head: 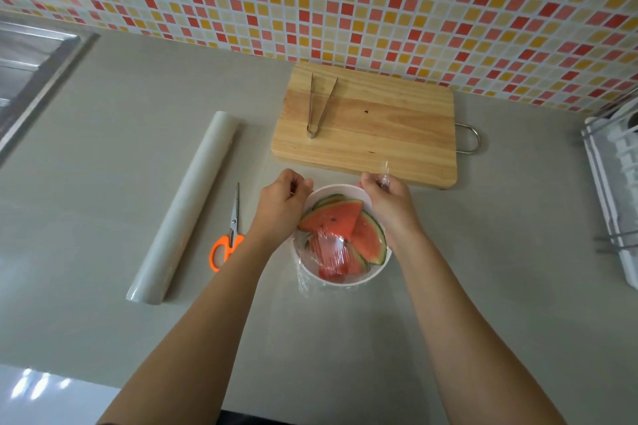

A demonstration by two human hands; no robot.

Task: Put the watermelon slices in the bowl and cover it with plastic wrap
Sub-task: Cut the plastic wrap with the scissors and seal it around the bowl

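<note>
Two hands pinch thin clear plastic wrap (333, 254) at the far rim of the round white bowl (374, 274): left hand (284, 202) and right hand (388, 198), fingers closed on the film. Red watermelon slices (333, 217) lie inside the bowl. Behind the bowl is a wooden cutting board (379, 134) with metal tongs (319, 105).
</note>
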